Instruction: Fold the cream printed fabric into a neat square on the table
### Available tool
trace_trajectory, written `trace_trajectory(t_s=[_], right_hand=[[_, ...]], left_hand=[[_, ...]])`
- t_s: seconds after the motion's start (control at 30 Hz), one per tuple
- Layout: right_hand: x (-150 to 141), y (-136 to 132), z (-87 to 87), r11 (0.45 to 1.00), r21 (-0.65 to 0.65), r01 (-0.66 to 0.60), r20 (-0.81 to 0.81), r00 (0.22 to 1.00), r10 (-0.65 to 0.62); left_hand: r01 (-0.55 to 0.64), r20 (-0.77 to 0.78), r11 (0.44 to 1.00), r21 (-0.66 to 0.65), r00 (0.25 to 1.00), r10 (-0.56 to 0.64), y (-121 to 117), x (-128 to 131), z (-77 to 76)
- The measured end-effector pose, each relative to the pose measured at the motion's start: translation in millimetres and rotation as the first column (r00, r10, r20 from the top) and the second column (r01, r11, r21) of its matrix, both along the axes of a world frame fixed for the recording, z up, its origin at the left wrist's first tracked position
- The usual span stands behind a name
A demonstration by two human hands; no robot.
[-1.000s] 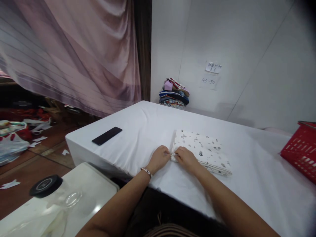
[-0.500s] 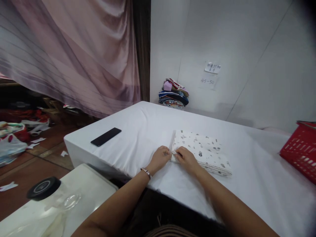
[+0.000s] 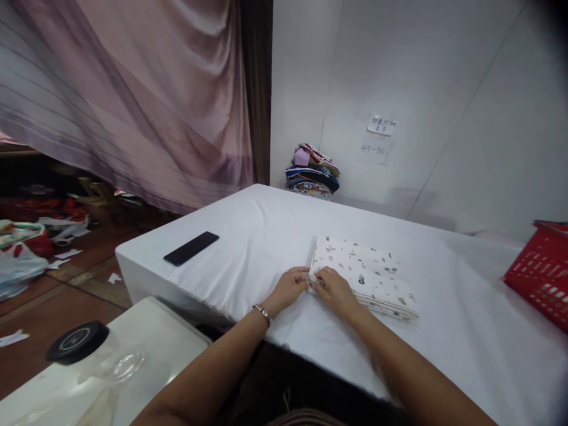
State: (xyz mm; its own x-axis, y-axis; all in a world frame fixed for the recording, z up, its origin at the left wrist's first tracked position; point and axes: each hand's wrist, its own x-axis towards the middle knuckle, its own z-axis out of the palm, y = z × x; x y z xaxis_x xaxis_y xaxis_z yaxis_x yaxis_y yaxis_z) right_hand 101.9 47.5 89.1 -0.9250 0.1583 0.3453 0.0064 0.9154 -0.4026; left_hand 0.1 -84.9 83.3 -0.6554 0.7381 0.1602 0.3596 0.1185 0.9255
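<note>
A folded white cloth (image 3: 368,266) with small grey and brown printed marks lies flat on the white-covered table (image 3: 248,236), its layers stacked at the near edge. At its near left corner, my left hand (image 3: 290,287) has its fingers closed on the cloth's edge; a bracelet (image 3: 263,314) circles that wrist. Close beside it, my right hand (image 3: 332,289) is closed on the same corner, thumb and fingers pinching the layers. The fingertips almost meet, and part of the corner is hidden by them.
A black phone (image 3: 191,248) rests on the table's left part. The red plastic basket (image 3: 539,272) is at the right edge. Folded fabrics (image 3: 312,171) are stacked by the wall. At lower left, a bottle with a black lid (image 3: 78,342) lies on a white surface (image 3: 164,331).
The view has shifted very slightly. Both hands stay at the cloth's near left corner, with only small finger movements.
</note>
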Motion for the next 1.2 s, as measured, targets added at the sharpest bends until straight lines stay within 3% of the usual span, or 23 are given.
trace_trajectory(t_s=[0.13, 0.23, 0.37, 0.5, 0.57, 0.8, 0.87, 0.97, 1.1, 1.2], right_hand=[[-2, -1, 1.7, 0.999, -0.042, 0.029, 0.03, 0.999, -0.027], [-2, -3, 4.6, 0.999, 0.006, 0.038, 0.044, 0.998, -0.039], [-1, 0, 11.6, 0.985, 0.172, 0.007, 0.033, 0.999, -0.013], [-1, 3, 19.4, 0.91, 0.404, -0.09, 0.149, 0.988, 0.032], [-2, 3, 20.8, 0.882, 0.448, -0.145, 0.23, 0.972, 0.043], [-3, 0, 12.0, 0.927, 0.358, -0.114, 0.187, 0.981, 0.049], [-2, -1, 8.1, 0.94, 0.325, -0.102, 0.171, 0.984, 0.047], [4, -1, 3.7, 0.967, 0.242, -0.075, 0.116, 0.992, 0.048], [28, 12, 4.0, 0.986, 0.125, -0.107, 0.037, 0.994, 0.103], [63, 40, 4.9, 0.983, 0.149, -0.108, 0.02, 0.994, 0.106]], left_hand=[[0.023, 0.005, 1.0, -0.001, 1.0, -0.023, -1, 0, -2.0], [0.016, -0.038, 0.999, -0.031, 0.999, -0.017, 0, 0, -5.5], [-0.004, -0.167, 0.998, -0.064, 0.986, -0.006, 1, -1, -12.0], [-0.015, -0.221, 0.996, -0.084, 0.975, -0.003, 1, -2, -15.4], [-0.031, -0.213, 0.994, -0.102, 0.977, 0.008, 1, -2, -14.8], [-0.092, -0.182, 0.995, -0.033, 0.98, 0.085, 7, -7, -2.8], [-0.077, -0.257, 0.997, 0.016, 0.963, 0.079, 12, -8, 2.0], [0.041, -0.425, 0.999, -0.009, 0.904, -0.041, 17, -7, 4.8], [0.083, -0.516, 0.996, -0.043, 0.852, -0.093, 16, -5, -0.7], [0.083, -0.525, 0.996, -0.038, 0.846, -0.09, 14, -6, -4.4]])
